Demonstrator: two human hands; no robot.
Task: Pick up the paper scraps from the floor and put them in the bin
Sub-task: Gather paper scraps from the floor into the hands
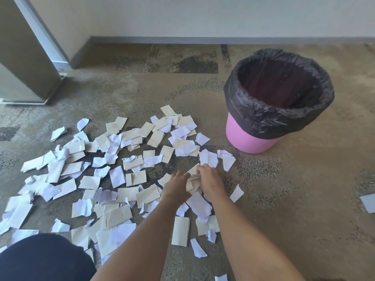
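Observation:
Many white and cream paper scraps (pixel 113 159) lie spread over the carpet, from the far left to the middle. My left hand (pixel 176 186) and my right hand (pixel 210 179) meet low over the pile's right side, both closed around a crumpled bundle of cream scraps (pixel 193 183) pressed between them. A pink bin (pixel 251 139) lined with a black bag stands upright on the floor beyond and to the right of my hands, its mouth open and dark inside.
A door or cabinet foot (pixel 30 63) stands at the back left against the wall. My dark-clothed knee (pixel 44 258) fills the lower left. One stray scrap (pixel 368 202) lies at the right edge. Bare carpet (pixel 304 209) stretches to the right of my arms.

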